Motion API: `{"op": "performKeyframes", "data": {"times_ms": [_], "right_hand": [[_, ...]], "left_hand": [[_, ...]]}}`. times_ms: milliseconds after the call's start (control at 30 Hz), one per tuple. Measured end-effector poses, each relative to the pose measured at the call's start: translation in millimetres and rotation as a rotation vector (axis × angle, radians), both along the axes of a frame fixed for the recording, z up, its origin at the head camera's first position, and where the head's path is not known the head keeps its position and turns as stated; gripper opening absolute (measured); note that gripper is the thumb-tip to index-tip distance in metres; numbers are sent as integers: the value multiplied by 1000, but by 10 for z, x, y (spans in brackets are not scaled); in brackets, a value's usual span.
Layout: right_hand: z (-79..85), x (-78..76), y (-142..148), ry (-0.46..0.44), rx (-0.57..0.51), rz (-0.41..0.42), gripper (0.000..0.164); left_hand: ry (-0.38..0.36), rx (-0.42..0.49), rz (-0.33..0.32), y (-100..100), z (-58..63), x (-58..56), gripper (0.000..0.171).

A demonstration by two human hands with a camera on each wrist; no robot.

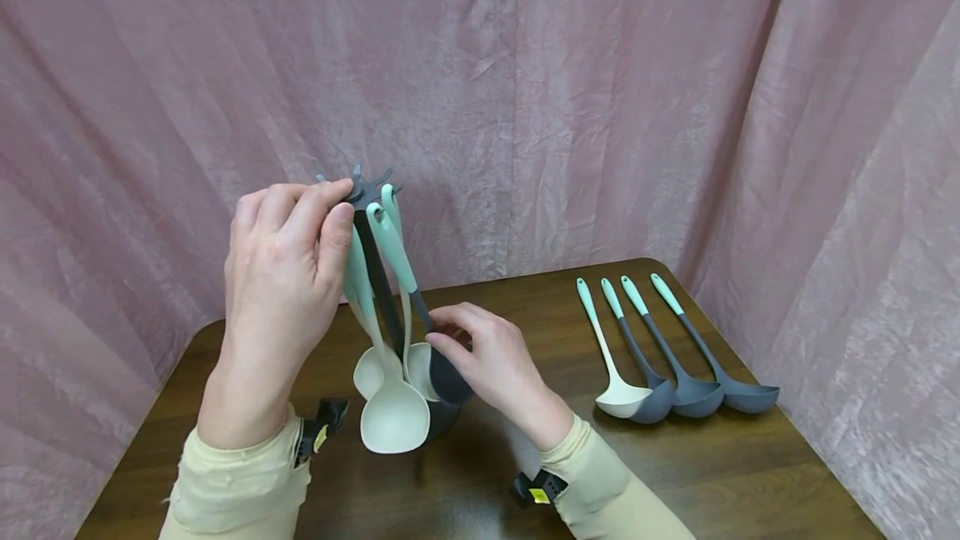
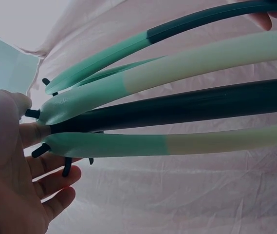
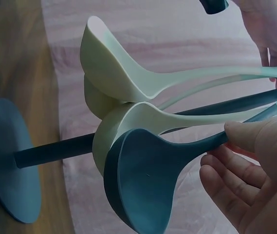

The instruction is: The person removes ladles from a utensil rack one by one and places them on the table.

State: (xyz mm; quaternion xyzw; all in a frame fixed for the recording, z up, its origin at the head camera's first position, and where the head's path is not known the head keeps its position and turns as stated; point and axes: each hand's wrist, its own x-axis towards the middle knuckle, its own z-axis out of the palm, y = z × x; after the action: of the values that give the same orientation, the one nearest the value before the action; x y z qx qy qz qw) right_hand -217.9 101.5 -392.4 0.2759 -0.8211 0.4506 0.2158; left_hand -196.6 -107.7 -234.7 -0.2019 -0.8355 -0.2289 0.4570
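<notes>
A dark grey ladle stand point(image 1: 380, 286) with a hooked top rises at the left of the table. My left hand point(image 1: 288, 257) holds its top between thumb and forefinger, the other fingers spread beneath the hooks in the left wrist view. Several mint-handled ladles hang from it, among them a cream ladle point(image 1: 395, 417) at the front. With thumb and fingers my right hand point(image 1: 495, 352) pinches the neck of a dark grey ladle point(image 3: 145, 180), just above its bowl. This ladle's mint handle end is up at the hooks, beside the cream ones.
To the right, a cream ladle point(image 1: 624, 398) and three dark grey ladles point(image 1: 697, 397) lie in a row on the wooden table point(image 1: 750, 473), handles pointing away. The stand's round base point(image 3: 11, 165) rests on the table. A pink curtain point(image 1: 600, 107) hangs behind.
</notes>
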Motion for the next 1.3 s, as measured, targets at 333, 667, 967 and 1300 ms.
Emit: {"op": "performKeyframes", "data": {"times_ms": [333,667,967,1300], "right_hand": [[13,27,-25,20,-7,-4,19],[32,64,-26,69,-24,-18,15],[29,89,-25,94,-20,-44,13],[55,105,-8,110,-18,-52,12]], "left_hand": [[-5,2,-1,3,-5,0,40],[2,0,0,8,-2,2,40],[-3,0,4,5,-12,14,41],[7,5,-10,17,-6,17,40]]}}
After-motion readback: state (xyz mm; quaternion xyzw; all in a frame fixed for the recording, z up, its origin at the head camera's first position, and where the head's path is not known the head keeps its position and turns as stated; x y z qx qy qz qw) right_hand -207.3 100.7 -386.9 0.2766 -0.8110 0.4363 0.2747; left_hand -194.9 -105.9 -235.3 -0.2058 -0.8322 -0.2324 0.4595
